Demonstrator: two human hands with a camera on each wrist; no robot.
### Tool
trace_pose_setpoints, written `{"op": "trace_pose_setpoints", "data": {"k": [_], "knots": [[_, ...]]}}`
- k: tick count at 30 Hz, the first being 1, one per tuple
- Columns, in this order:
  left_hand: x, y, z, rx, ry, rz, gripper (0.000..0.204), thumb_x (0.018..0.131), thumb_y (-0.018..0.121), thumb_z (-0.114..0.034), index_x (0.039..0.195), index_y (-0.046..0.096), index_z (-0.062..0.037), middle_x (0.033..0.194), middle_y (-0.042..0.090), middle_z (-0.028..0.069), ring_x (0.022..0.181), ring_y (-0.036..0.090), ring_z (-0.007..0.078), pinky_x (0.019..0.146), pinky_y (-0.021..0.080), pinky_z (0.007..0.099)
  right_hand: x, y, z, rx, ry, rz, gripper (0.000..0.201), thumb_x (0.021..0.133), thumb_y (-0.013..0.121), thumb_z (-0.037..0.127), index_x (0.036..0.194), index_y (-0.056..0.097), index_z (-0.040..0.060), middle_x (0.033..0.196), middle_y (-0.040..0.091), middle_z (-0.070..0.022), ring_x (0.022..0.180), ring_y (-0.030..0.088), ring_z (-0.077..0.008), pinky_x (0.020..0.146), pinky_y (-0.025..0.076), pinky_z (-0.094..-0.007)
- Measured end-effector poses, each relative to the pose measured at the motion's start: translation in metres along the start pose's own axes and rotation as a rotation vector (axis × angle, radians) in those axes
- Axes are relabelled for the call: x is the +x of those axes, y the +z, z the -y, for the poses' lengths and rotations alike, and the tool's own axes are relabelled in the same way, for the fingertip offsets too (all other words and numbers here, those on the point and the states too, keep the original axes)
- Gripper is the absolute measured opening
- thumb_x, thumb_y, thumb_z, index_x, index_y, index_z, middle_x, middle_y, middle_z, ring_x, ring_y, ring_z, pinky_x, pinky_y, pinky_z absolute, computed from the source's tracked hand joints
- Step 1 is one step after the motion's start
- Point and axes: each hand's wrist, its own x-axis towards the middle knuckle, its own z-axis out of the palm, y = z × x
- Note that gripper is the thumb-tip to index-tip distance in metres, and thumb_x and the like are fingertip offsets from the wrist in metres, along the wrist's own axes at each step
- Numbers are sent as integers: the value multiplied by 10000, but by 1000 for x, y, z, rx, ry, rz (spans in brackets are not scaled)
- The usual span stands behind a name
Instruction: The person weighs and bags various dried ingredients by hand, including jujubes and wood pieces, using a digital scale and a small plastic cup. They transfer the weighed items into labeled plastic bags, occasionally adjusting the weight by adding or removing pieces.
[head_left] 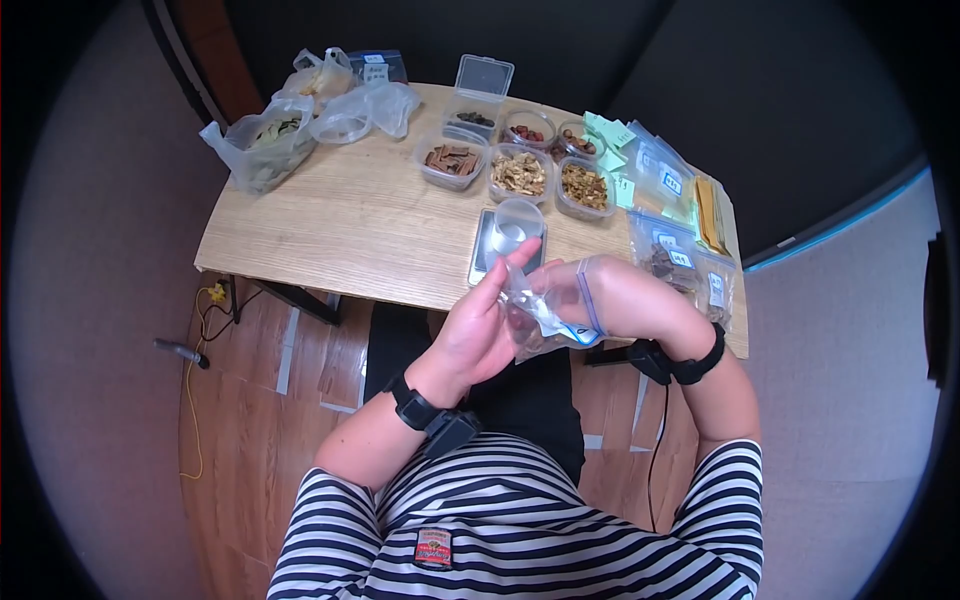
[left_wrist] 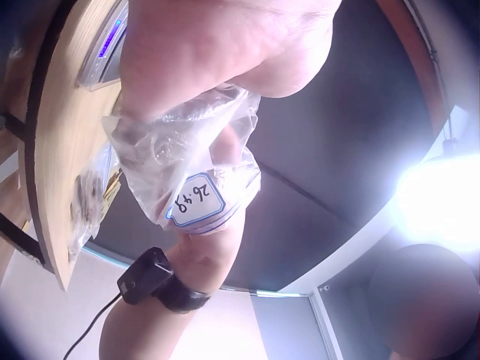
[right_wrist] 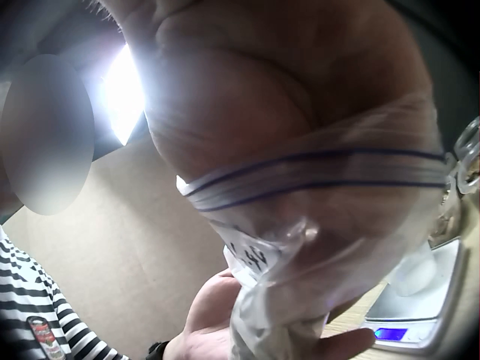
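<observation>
A clear zip bag [head_left: 540,318] with a blue-edged label is between the two hands, above the table's front edge. My left hand [head_left: 470,335] grips the bag's gathered end, thumb and a finger pointing up. My right hand [head_left: 625,295] reaches inside the bag through its mouth; the zip strip circles the hand in the right wrist view, and the bag's film and folds hide how the fingertips lie. In the left wrist view the label [left_wrist: 196,199] reads 26.4g. Just beyond the hands, a round clear cup [head_left: 517,218] stands on a scale [head_left: 480,262] with a lit display.
Tubs of dried pieces [head_left: 518,174] stand at the table's middle back. Plastic bags [head_left: 262,150] lie at the left. Green notes [head_left: 612,135], labelled zip bags [head_left: 660,180] and brown envelopes [head_left: 712,215] are at the right.
</observation>
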Motion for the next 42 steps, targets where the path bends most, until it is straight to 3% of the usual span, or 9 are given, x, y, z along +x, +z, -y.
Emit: {"op": "trace_pose_setpoints", "data": {"k": [3,10,12,13,14,16,20,25,42], "knots": [[1,-7,0,3,-1,19,545,1105,324,-430,1578,284,-162,1486,483,139,1353,493,318,1139,395,492,1,-1,12,-52,117,17,376,870,740,221,1211,678,74,957,729,-142,845,707,-243,785,541,-338],[0,-9,1,17,-34,-45,538,1107,321,-420,1555,325,-122,1483,485,120,1348,500,287,1149,388,486,5,3,-9,162,28,-108,361,951,690,366,1191,686,96,867,714,-85,785,670,-162,721,529,-322],[-3,-5,5,52,-37,-24,534,1109,320,-407,1544,338,-99,1492,477,125,1349,499,278,1151,389,474,7,-7,7,377,408,18,410,968,662,449,1130,732,79,816,714,-56,738,650,-127,694,527,-309],[-5,-1,6,51,-37,-26,534,1109,320,-407,1544,338,-99,1492,477,125,1349,499,278,1151,389,474,8,-10,11,321,431,28,399,976,657,428,1080,756,56,797,719,-46,711,646,-112,678,524,-294],[-7,3,6,93,-45,-85,534,1109,322,-404,1545,335,-96,1503,468,129,1353,496,279,1151,391,469,7,-5,2,321,432,31,399,976,657,428,1080,756,56,797,719,-46,711,646,-112,678,524,-294],[-7,5,6,133,-51,-145,534,1109,323,-401,1546,331,-93,1513,459,132,1357,493,280,1151,392,464,5,7,-25,210,57,-59,358,980,655,393,1073,757,63,815,726,-44,726,647,-106,689,522,-291],[-4,-1,7,138,-27,-97,523,1110,328,-395,1542,331,-100,1482,486,131,1345,506,286,1137,405,486,3,0,-8,223,198,32,304,952,684,336,1109,743,82,850,731,-51,755,655,-122,726,526,-304],[-6,-2,6,-22,-63,-56,524,1109,321,-417,1530,336,-106,1437,519,146,1308,540,314,1105,438,505,0,10,-2,-16,86,21,381,832,744,213,1195,685,116,963,726,-148,837,704,-285,769,537,-358],[-7,-8,7,-88,-124,0,612,1070,366,-537,1505,370,-106,1383,561,220,1241,600,343,1036,500,503,-9,11,14,-193,-34,38,334,788,746,187,1116,700,142,862,688,-111,763,669,-317,679,519,-396]]}}
